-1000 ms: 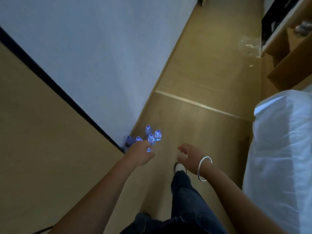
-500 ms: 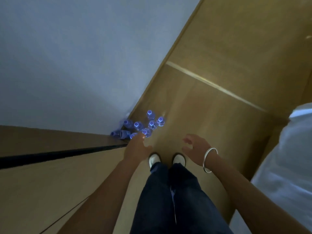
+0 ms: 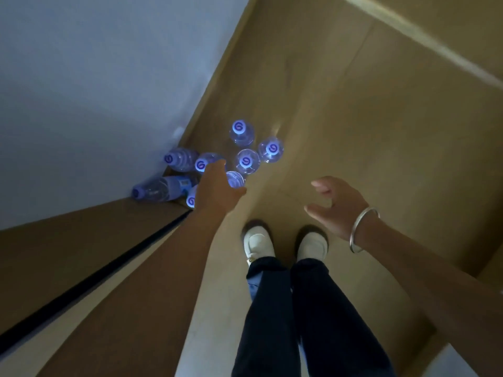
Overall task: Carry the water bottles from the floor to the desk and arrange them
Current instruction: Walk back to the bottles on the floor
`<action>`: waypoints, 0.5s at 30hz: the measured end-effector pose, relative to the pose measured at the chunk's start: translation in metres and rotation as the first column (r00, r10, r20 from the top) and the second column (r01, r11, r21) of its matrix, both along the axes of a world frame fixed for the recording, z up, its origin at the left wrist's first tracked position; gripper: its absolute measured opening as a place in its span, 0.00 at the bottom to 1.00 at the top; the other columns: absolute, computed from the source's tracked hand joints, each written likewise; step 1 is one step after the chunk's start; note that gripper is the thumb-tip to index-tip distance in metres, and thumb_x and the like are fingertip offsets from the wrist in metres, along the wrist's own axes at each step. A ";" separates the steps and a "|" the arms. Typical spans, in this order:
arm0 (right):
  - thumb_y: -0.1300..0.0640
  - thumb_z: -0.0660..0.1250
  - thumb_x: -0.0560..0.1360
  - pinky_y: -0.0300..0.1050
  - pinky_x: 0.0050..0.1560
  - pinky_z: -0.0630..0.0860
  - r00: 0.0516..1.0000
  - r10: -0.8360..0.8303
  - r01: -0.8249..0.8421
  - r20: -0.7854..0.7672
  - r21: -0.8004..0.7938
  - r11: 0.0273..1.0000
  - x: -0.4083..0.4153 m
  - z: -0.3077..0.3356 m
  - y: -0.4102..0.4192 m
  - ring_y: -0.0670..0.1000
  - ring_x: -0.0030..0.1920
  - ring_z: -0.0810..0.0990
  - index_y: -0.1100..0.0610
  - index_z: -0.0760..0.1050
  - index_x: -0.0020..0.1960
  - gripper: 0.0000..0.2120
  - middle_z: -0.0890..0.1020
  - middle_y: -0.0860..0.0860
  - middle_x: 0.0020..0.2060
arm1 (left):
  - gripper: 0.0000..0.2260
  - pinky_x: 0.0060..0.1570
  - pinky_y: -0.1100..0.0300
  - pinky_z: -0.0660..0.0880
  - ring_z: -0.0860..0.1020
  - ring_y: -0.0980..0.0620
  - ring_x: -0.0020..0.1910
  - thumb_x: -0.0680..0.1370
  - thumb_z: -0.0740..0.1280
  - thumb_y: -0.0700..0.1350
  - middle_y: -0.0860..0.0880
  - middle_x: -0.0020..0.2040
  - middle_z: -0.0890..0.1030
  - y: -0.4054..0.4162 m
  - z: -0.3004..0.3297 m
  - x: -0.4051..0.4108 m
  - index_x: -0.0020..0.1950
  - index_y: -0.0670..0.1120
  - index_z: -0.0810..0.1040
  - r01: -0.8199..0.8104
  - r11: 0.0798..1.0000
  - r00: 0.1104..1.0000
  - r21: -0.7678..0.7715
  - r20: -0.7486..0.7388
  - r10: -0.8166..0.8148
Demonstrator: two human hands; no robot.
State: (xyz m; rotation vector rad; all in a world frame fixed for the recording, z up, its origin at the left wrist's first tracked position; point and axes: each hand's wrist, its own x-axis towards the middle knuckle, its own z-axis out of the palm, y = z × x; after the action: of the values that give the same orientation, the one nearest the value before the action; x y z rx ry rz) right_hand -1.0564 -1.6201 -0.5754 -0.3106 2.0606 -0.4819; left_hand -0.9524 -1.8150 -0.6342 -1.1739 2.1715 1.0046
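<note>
While the water bottles (image 3: 246,161) cluster on the floor (image 3: 353,118) at eleven o'clock of the feet, both hands, left hand (image 3: 217,190) and right hand (image 3: 337,206), hover unclenched; bottles judged full, heavy, slick-walled, best gripped mid-body.

The light is dim. A plain pale grey wall (image 3: 89,77) stands at the upper left and meets a tan wooden floor (image 3: 367,131). A pale strip (image 3: 424,34) crosses the floor at upper right. A brown wooden panel with a black line (image 3: 89,276) fills the lower left.
</note>
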 end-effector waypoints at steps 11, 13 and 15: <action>0.53 0.74 0.67 0.43 0.63 0.67 0.999 -0.004 0.003 -0.050 -0.012 1.000 -0.028 -0.175 -0.032 0.52 0.64 0.71 0.56 0.62 0.71 0.37 0.69 0.53 0.65 | 0.33 0.56 0.58 0.66 0.72 0.43 0.61 0.66 0.77 0.42 0.41 0.62 0.73 -0.032 -0.141 -0.029 0.67 0.39 0.66 0.143 0.988 0.985 0.058 0.087 -0.148; 0.53 0.76 0.65 0.41 0.61 0.66 0.998 -0.027 0.024 -0.062 -0.049 0.999 -0.035 -0.189 -0.042 0.51 0.63 0.71 0.54 0.61 0.71 0.39 0.70 0.52 0.65 | 0.36 0.54 0.59 0.67 0.72 0.43 0.61 0.65 0.78 0.42 0.42 0.60 0.74 -0.036 -0.153 -0.034 0.68 0.39 0.66 0.152 0.984 0.986 0.098 0.059 -0.158; 0.53 0.77 0.63 0.39 0.60 0.66 0.999 -0.017 0.012 -0.052 -0.079 0.997 -0.040 -0.198 -0.053 0.50 0.64 0.71 0.53 0.58 0.73 0.44 0.69 0.51 0.67 | 0.41 0.54 0.61 0.67 0.73 0.46 0.61 0.62 0.80 0.44 0.44 0.61 0.72 -0.035 -0.162 -0.037 0.69 0.42 0.64 0.186 0.973 0.981 0.139 0.026 -0.191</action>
State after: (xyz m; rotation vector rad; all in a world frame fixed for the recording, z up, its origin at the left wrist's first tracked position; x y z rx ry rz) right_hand -1.0961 -1.6733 -0.7738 -0.3587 2.0997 -0.5703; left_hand -0.9889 -1.8501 -0.7962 -0.8989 2.1014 1.0201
